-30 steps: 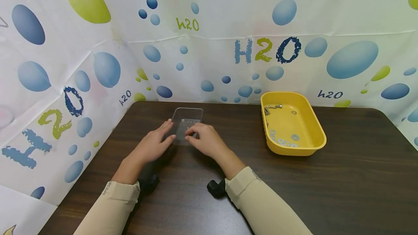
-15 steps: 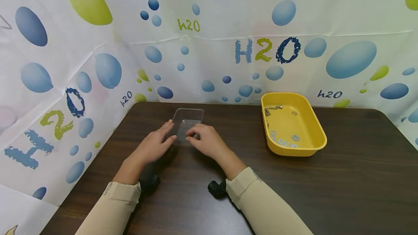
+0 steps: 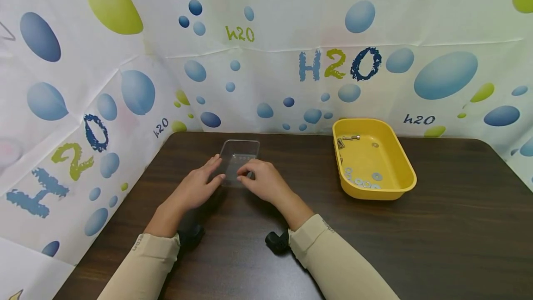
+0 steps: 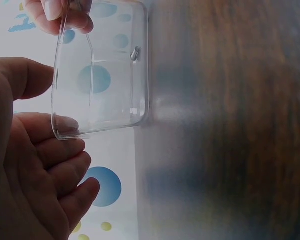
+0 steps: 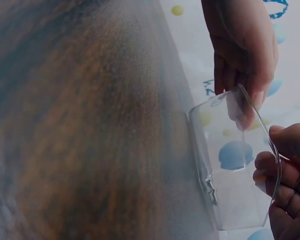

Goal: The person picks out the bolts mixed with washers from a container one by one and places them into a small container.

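A clear plastic box (image 3: 240,144) stands on the table between both hands, a small metal piece (image 4: 135,53) on its floor. The right wrist view also shows this metal piece (image 5: 211,191), its kind too blurred to name. My left hand (image 3: 195,185) touches the box's left side with nearly straight fingers, its thumb by the near rim. Over the near right part of the box, my right hand (image 3: 264,177) has its fingers loosely bent, thumb and index finger apart. Nothing shows between those fingertips, which reach over the rim in the right wrist view.
A yellow tray (image 3: 405,177) stands to the right on the dark wooden table (image 3: 449,226). Several washers (image 3: 366,184) lie at its near end, with bolts (image 3: 351,136) at its far left. A patterned sheet (image 3: 283,13) hangs behind the table and along the left.
Both hands keep their places at the box. The box and tray have not moved; the head view shifts only slightly.
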A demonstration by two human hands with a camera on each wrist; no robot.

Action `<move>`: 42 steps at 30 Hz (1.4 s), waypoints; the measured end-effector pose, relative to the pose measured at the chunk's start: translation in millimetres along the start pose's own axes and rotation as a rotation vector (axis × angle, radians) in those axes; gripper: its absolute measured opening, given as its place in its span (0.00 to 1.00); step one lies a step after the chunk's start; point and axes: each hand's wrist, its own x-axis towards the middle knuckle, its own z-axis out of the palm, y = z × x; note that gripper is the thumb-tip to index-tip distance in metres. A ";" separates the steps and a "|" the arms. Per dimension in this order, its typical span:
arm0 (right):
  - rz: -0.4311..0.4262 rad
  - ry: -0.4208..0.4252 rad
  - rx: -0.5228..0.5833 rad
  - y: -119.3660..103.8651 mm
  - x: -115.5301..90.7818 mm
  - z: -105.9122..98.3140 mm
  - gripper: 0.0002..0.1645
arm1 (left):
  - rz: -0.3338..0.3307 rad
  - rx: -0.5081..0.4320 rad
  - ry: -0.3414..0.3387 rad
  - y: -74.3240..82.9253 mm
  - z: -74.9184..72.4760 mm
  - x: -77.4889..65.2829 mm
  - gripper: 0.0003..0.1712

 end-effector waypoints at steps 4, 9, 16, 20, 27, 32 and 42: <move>0.002 -0.009 -0.022 -1.6 0.7 -1.2 0.11 | 0.001 0.003 0.004 -0.3 -0.5 -0.4 0.37; -0.011 -0.021 -0.033 -1.7 -1.2 -2.7 0.13 | -0.008 0.002 0.005 1.1 -0.4 -1.3 0.37; -0.046 0.028 -0.020 5.3 -11.8 -15.1 0.16 | -0.002 0.019 0.033 4.9 1.2 -1.8 0.37; -0.053 0.094 -0.042 11.0 -18.9 -35.0 0.15 | 0.020 0.021 0.100 11.8 0.7 -1.4 0.36; -0.021 0.190 -0.084 25.7 -35.1 -79.2 0.14 | 0.115 0.016 0.157 44.7 4.9 3.7 0.37; 0.034 0.252 -0.126 35.2 -47.8 -111.6 0.17 | 0.199 0.004 0.164 75.2 13.6 13.5 0.36; 0.237 0.322 -0.142 53.8 -71.4 -160.5 0.21 | 0.310 -0.013 0.125 136.6 39.8 47.6 0.37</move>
